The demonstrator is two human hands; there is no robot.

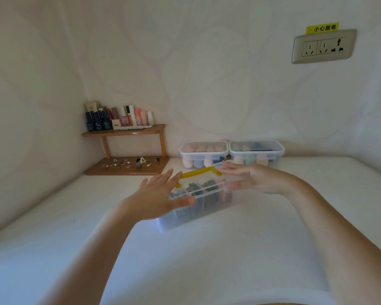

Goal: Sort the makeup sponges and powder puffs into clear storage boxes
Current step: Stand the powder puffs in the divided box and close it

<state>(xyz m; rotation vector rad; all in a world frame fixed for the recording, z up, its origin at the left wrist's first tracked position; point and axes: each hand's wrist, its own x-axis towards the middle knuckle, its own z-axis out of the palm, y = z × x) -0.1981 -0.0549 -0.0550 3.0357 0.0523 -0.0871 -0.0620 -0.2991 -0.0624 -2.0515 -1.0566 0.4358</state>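
Flanking the box (pixel 201 202) at mid-frame, your two hands stand as flat paddles, one at each short end. Your left hand (pixel 161 194) has its fingers straight and together, palm turned inward against the box's left end, with the thumb lying across the near wall. Your right hand (pixel 251 178) mirrors it at the right end, fingers straight and reaching past the far corner, palm facing left. Neither hand curls round anything. You seem to be squeezing the box between your palms rather than using the yellow handle (pixel 198 172) on top, which suggests a short shift or a squaring-up, not a carry. The box looks tilted and blurred, so I cannot tell whether its base rests on the counter (pixel 207 260) or is just off it. Through the clear walls, dark puffs (pixel 208 187) stand on edge in rows, so this box looks filled.

Just behind it, against the wall, two lidded boxes (pixel 204 150) sit side by side with rounded sponges (pixel 187 162) in pink, blue and peach inside. Keeping like with like there explains why the puffs have their own box. No loose pieces show on the counter, so the sorting appears close to done. At the left of the frame a wooden shelf (pixel 123 133) holds bottles (pixel 119 118) above and small trinkets (pixel 128 164) below. A socket (pixel 323 47) sits at upper right.
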